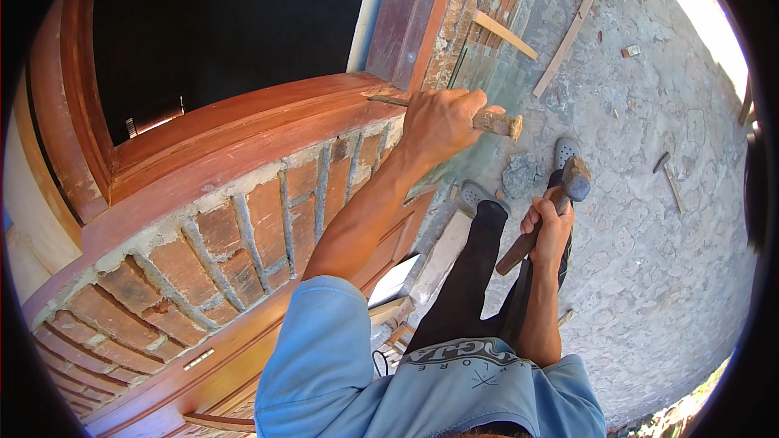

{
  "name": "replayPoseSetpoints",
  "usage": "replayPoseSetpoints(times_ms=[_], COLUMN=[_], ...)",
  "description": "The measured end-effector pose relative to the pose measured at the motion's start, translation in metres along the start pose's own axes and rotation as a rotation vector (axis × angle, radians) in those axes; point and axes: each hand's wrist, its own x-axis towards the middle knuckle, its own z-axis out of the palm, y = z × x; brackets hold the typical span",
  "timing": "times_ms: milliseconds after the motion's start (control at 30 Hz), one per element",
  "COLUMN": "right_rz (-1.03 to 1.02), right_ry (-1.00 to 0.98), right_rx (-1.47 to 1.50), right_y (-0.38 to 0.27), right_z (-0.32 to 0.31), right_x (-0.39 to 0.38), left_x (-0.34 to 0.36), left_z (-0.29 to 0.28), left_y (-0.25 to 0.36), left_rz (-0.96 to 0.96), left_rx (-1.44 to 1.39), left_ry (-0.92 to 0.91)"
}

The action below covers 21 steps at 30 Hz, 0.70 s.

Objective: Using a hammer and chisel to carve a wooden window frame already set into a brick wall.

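Observation:
My left hand (444,123) is closed around a chisel whose worn wooden handle (497,123) sticks out to the right of my fist. Its narrow blade (388,100) points left, with the tip at the lower right corner of the reddish-brown wooden window frame (268,118). A hammer (576,178) is gripped in my right hand (549,229), lower and to the right. The hammer's head is up beside the chisel handle's struck end but apart from it, and its wooden handle slants down to the left.
Below the frame runs a brick wall (219,227), with wooden panels (195,357) leaning on it. Glass panes (491,73) stand against the wall beyond my left hand. Wood strips (563,45), a grey lump (522,175) and another hammer-like tool (672,182) lie on the rough concrete floor (641,276).

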Motion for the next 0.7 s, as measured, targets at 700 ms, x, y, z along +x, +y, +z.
replayPoseSetpoints(times_ms=[700], right_rz=[-0.067], right_ry=[-0.233], right_rx=[-0.459], right_y=[-0.070], right_z=[0.071], right_x=[0.009], left_x=[0.019], left_z=[-0.014], left_y=[0.005], left_rz=[-0.268], left_rx=[0.047], left_ry=[-0.097])
